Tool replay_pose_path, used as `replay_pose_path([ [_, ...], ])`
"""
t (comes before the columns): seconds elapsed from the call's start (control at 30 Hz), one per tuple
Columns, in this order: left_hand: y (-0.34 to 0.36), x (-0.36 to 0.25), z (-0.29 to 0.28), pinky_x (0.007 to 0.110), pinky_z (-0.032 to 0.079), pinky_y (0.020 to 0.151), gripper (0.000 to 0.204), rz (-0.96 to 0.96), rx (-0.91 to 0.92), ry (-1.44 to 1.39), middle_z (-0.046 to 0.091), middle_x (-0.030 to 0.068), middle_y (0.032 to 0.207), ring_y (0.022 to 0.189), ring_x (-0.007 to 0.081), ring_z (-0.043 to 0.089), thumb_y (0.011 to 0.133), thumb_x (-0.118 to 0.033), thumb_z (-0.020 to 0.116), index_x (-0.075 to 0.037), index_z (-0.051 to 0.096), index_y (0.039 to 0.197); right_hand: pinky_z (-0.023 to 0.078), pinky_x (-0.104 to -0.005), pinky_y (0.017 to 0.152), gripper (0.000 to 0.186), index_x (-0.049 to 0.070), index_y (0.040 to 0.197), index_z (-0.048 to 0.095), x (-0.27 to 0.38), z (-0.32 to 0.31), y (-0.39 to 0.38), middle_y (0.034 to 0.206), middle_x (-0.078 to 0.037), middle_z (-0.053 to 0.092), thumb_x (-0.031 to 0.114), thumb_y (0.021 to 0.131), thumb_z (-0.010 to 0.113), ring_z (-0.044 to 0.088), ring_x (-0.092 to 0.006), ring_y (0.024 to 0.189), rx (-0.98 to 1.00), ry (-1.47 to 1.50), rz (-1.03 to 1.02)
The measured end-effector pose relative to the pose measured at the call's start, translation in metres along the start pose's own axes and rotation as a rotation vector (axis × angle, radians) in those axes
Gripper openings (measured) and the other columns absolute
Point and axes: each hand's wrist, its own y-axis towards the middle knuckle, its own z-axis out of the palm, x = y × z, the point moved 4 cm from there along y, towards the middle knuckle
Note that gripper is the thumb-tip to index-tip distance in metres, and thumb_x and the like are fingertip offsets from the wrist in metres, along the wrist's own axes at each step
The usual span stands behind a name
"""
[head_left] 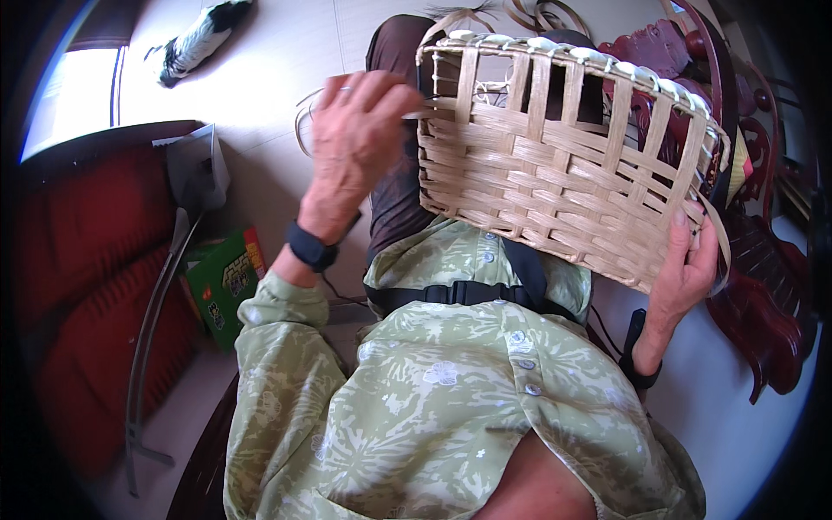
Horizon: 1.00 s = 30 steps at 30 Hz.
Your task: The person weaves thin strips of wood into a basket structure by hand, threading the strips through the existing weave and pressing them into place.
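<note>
A woven basket point(555, 173) of flat tan strips, with white lacing along its upper rim, is held tilted above my lap, with open gaps between the upright strips near the top. My left hand point(355, 147) is just beside the basket's upper left end, fingers curled on a thin weaving strip point(431, 111); its fingertips are partly hidden. A pale loop of strip point(303, 126) shows behind that hand. My right hand point(685, 269) grips the lower right corner of the basket, thumb on the woven side, beside a loose strip end point(719, 251).
A black-and-white animal point(195, 48) lies on the tiled floor at upper left. A red cushioned seat point(91, 338), a metal stand point(195, 165) and a green box point(217, 295) are at left. Carved dark wooden furniture point(763, 303) is at right; loose strips point(537, 17) lie beyond my knees.
</note>
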Motion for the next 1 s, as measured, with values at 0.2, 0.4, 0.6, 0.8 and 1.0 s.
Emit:
replay_pose_path([
  [0.2,-0.088,0.163,-0.079,0.036,0.051,0.079,0.011,-0.188,-0.049,0.602,0.070,0.0020,0.089,0.083,0.0238,0.068,0.090,-0.006,0.059,-0.014,0.067,0.093,0.050,-0.0295,0.078,0.025,-0.002,0.114,0.062,0.004,0.000,-0.003,0.101,-0.009,0.067,0.018,0.100,0.062,0.061,-0.0139,0.087,0.016,-0.050,-0.007],
  [0.4,-0.149,0.250,-0.131,0.037,0.055,0.077,0.022,-1.054,0.330,0.757,0.073,0.0043,0.110,0.096,0.0271,0.071,0.093,-0.018,0.059,-0.020,0.071,0.112,0.050,-0.0290,0.079,0.023,-0.001,0.114,0.061,0.004,0.007,-0.001,0.100,-0.008,0.067,0.018,0.101,0.059,0.059,-0.0133,0.088,0.045,0.031,0.066],
  [0.6,-0.026,0.029,-0.016,0.034,0.054,0.085,0.036,-0.227,-0.002,-0.380,0.068,0.0087,0.117,0.097,0.0267,0.066,0.087,0.004,0.067,-0.010,0.068,0.121,0.050,-0.0288,0.079,0.023,-0.001,0.113,0.060,0.011,0.005,0.000,0.099,-0.008,0.066,0.018,0.101,0.060,0.059,-0.0130,0.087,0.034,-0.057,0.047],
  [0.8,0.022,-0.023,0.007,0.036,0.051,0.074,0.012,-0.062,0.065,-0.356,0.062,0.0065,0.094,0.085,0.0269,0.062,0.085,-0.009,0.072,-0.009,0.073,0.096,0.050,-0.0283,0.077,0.025,-0.002,0.115,0.060,0.011,0.006,-0.002,0.099,-0.007,0.066,0.018,0.101,0.060,0.059,-0.0122,0.087,0.004,-0.019,0.050],
  [1.0,-0.018,0.043,-0.013,0.036,0.052,0.072,0.017,-0.148,0.057,-0.086,0.063,0.0026,0.087,0.085,0.0247,0.063,0.082,0.003,0.065,-0.013,0.070,0.083,0.051,-0.0277,0.077,0.028,-0.003,0.117,0.058,0.006,0.005,-0.004,0.101,-0.008,0.066,0.020,0.101,0.061,0.059,-0.0121,0.087,0.016,-0.012,0.072],
])
